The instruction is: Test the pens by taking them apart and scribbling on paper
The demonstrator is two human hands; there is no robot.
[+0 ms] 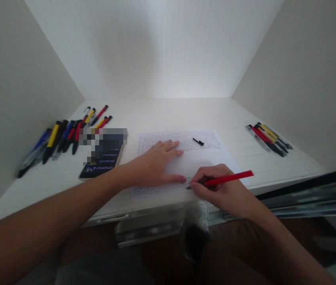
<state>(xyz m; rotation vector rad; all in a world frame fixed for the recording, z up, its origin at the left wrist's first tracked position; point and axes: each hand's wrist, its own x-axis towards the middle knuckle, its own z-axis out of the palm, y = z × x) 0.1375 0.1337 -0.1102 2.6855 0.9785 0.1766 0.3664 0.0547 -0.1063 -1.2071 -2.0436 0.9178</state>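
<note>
A sheet of paper (203,160) lies on the white surface, with dense small handwriting across its far part and more near its front edge. My left hand (159,164) rests flat on the sheet with the fingers spread. Closed around a red pen (230,177), my right hand (218,186) touches the paper's near part, the pen's tip down by the written lines and its red end pointing right. The tip sits close to my left thumb. A small black piece, which looks like a pen cap or clip (198,141), lies on the far written part.
Left of the paper is a phone (104,152) with its screen lit and partly pixelated. Several pens (51,140) in yellow, red, blue and black lie by the left wall. Another group of pens (268,138) lies at the right. Metal rails (313,204) run along the front edge.
</note>
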